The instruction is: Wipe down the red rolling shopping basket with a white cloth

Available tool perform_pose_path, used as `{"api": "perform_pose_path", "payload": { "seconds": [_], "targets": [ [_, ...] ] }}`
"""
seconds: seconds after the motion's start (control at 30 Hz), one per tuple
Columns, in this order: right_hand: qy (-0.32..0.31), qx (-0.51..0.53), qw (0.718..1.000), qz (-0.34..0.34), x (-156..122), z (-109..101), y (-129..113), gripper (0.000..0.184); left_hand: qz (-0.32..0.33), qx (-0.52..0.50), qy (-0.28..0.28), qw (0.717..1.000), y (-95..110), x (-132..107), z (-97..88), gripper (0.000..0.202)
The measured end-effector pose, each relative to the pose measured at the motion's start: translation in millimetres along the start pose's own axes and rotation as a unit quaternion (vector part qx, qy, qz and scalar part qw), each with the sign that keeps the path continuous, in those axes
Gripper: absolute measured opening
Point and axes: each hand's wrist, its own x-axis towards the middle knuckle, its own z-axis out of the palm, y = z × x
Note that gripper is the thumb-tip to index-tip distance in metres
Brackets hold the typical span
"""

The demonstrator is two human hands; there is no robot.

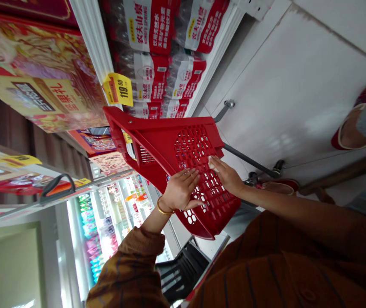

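A red plastic shopping cart basket [199, 145] with honeycomb holes stands tilted in the middle of the view, on grey metal legs with casters. My left hand [183, 190], wearing a gold bangle, lies with its fingers stretched out and thumb apart over the basket's perforated side. Nothing shows in it. Just to the right, my right hand [228, 175] has its fingers closed on a small white tissue [213, 163], pressed against the same panel. Part of the tissue is hidden by the fingers.
Packs of bottled water [183, 77] fill a low shelf beyond the basket. Gift boxes [35, 77] and a yellow price tag [119, 89] are at left. A black slatted crate [183, 271] sits below. At right, another person's foot [351, 128] stands on the tiled floor [292, 81].
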Motion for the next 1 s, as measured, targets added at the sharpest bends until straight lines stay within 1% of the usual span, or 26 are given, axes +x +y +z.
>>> {"api": "perform_pose_path", "payload": {
  "seconds": [0.1,0.27,0.33,0.4,0.47,0.53,0.57,0.63,0.73,0.83,0.93,1.0],
  "targets": [
    [-0.014,-0.015,0.998,-0.058,-2.8,-3.0,-9.0,0.067,-0.002,0.002,0.002,1.0,0.4,0.9,-0.4,0.084],
    [-0.028,-0.048,0.987,-0.153,-11.2,-1.8,-29.5,0.064,0.0,0.006,0.025,1.0,0.3,0.6,0.3,0.079],
    [-0.032,-0.062,0.982,-0.173,-15.5,-1.3,-37.8,0.059,0.001,0.01,0.045,0.999,0.4,-0.1,0.9,0.075],
    [-0.053,-0.067,0.978,-0.191,-18.9,-2.0,-45.2,0.053,0.003,0.008,0.065,0.998,0.7,-0.8,1.7,0.072],
    [-0.079,-0.058,0.971,-0.22,-20.1,-3.5,-50.7,0.048,0.003,0.006,0.085,0.996,1.3,-1.1,2.2,0.071],
    [-0.084,-0.037,0.968,-0.235,-18.1,-5.0,-53.5,0.046,-0.002,0.005,0.099,0.995,2.2,-0.9,2.2,0.072],
    [-0.077,-0.024,0.97,-0.231,-15.5,-5.8,-53.6,0.046,-0.006,0.004,0.102,0.995,2.7,-0.7,1.9,0.074],
    [-0.053,0.007,0.978,-0.202,-6.7,-7.7,-51.0,0.047,-0.017,0.0,0.103,0.995,4.1,-0.2,0.7,0.077],
    [-0.011,0.051,0.989,-0.138,14.2,-12.0,-40.7,0.05,-0.035,0.004,0.1,0.994,6.6,0.6,-2.1,0.081],
    [0.037,0.061,0.995,-0.068,36.1,-15.3,-25.3,0.049,-0.043,0.015,0.094,0.995,8.9,1.0,-3.6,0.081],
    [0.03,0.049,0.998,-0.021,48.7,-13.2,-10.1,0.047,-0.035,0.016,0.092,0.995,9.8,0.3,-2.0,0.079],
    [0.014,0.04,0.999,0.005,50.7,-9.2,-3.0,0.053,-0.026,0.011,0.094,0.995,9.6,-0.9,0.4,0.077]
  ]
}}
